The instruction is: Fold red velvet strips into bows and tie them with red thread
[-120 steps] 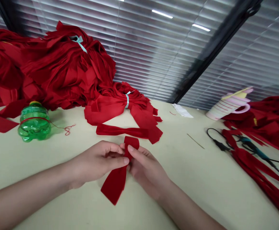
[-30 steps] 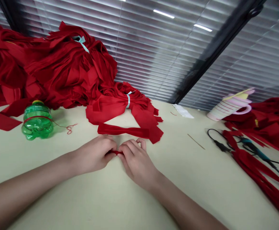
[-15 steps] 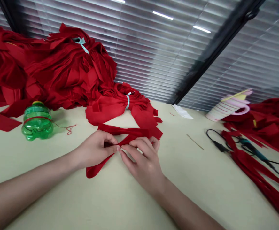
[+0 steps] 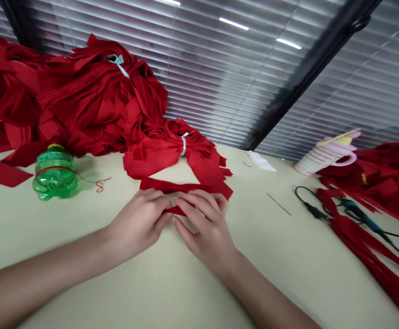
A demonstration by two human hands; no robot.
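Head cam, left hand and right hand both pinching a small red ribbon piece with their fingers, flat on the bench, green bottle off left

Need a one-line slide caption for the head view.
Both hands press a small red ribbon piece on the table.

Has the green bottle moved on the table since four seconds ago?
No. The green bottle sits at the same spot beside the red fabric pile; only the camera shifted slightly.
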